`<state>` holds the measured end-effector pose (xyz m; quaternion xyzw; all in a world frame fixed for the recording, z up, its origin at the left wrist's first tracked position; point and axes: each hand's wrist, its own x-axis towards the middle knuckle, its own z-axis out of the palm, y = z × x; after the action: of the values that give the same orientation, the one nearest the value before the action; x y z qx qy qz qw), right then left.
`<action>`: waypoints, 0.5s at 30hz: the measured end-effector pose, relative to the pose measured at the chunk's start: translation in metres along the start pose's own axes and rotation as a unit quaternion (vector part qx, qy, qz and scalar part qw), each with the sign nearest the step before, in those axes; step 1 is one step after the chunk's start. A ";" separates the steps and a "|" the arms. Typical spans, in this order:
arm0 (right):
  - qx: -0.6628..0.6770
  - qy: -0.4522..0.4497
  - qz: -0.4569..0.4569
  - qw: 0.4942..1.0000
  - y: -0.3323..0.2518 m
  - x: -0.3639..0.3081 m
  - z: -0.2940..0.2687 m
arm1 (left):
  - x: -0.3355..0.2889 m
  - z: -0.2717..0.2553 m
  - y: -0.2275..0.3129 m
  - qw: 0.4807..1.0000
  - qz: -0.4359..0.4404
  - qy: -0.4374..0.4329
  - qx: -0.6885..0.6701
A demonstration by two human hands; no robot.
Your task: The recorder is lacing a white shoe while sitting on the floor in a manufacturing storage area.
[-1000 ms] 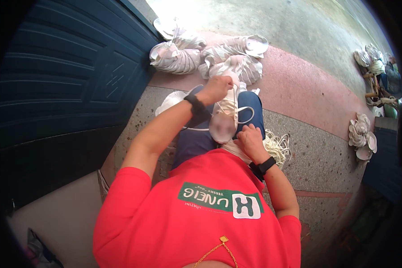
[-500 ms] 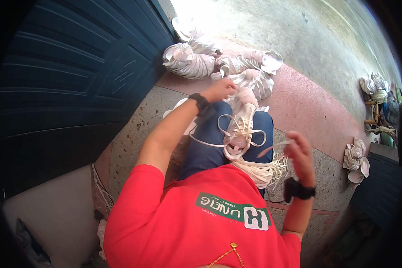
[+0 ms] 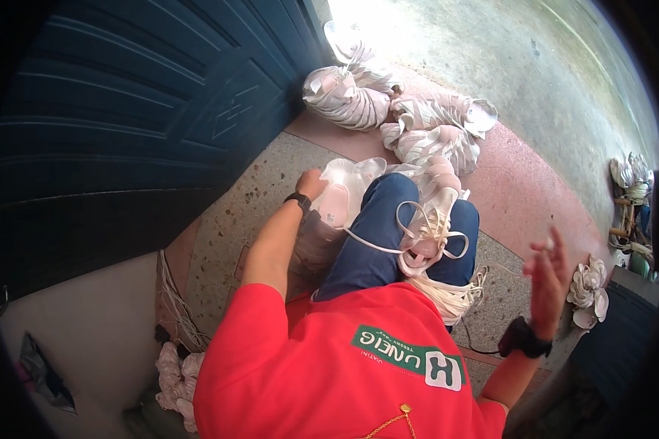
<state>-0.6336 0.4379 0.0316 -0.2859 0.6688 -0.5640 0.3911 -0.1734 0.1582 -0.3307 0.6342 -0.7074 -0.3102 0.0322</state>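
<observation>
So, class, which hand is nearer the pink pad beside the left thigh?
Left. The left hand is just left of the pink pad; the right hand is out beyond the right knee.

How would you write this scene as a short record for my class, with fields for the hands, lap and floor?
Left hand: beside white and pink shoe parts; contact unclear
Right hand: raised, blurred, away from the lap; whether it holds anything is unclear
Lap: pale pink shoe upper between the knees, cream laces looped on it
Near the waist: bundle of cream laces
Floor ahead: bundled shoe uppers
Left side: dark blue panelled door
</observation>
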 end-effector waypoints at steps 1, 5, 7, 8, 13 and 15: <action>0.015 -0.023 0.040 0.999 0.018 0.002 0.004 | 0.002 -0.017 0.009 1.000 0.008 0.017 0.000; 0.093 -0.155 0.180 0.967 0.077 0.007 0.035 | -0.010 -0.112 0.048 0.995 0.037 0.088 -0.023; 0.088 -0.218 0.203 0.950 0.095 0.007 0.063 | -0.039 -0.170 0.075 0.989 0.067 0.125 -0.047; 0.045 -0.245 0.187 0.950 0.092 0.004 0.084 | -0.052 -0.196 0.089 0.984 0.087 0.144 -0.052; -0.229 -0.356 -0.115 0.899 0.065 -0.021 0.208 | -0.157 -0.254 0.208 0.948 0.231 0.212 -0.055; -0.247 -0.345 -0.221 0.878 0.048 -0.024 0.246 | -0.184 -0.251 0.242 0.927 0.295 0.230 -0.031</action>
<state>-0.4099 0.3366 -0.0247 -0.6902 0.5280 -0.3182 0.3789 -0.2399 0.2280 0.0514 0.4495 -0.8258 -0.1540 0.3038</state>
